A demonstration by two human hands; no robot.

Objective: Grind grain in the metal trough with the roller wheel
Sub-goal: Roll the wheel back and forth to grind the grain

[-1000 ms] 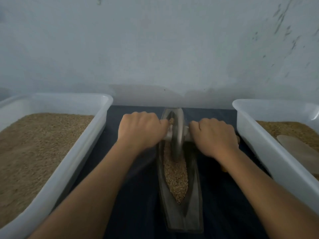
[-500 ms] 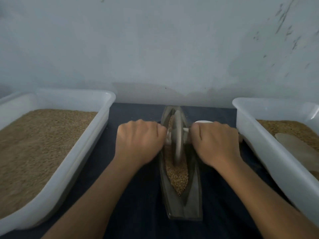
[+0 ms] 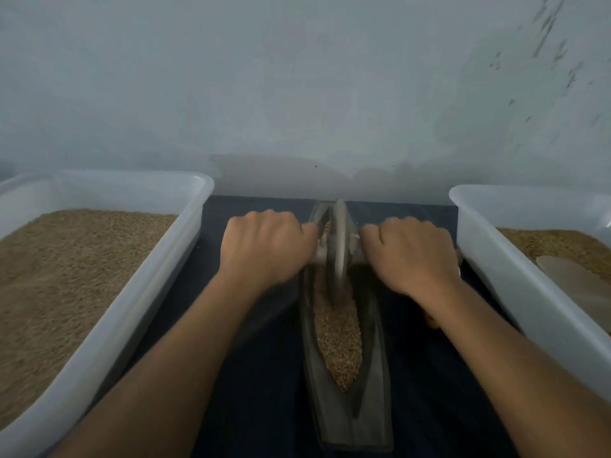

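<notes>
Trough [image 3: 350, 414] runs lengthwise away toward the wall, grain [image 3: 339, 338] heaped inside. Wheel [image 3: 336, 256] stands upright at its far end; left hand [image 3: 264, 249] and right hand [image 3: 413, 256] fisted around its axle. Flanking tubs [image 3: 139, 292] hold grain.

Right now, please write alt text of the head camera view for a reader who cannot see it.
Two hands, left hand and right hand, grip the axle of a roller wheel standing in a narrow metal trough of grain. White tubs of grain sit at left and right.
</notes>
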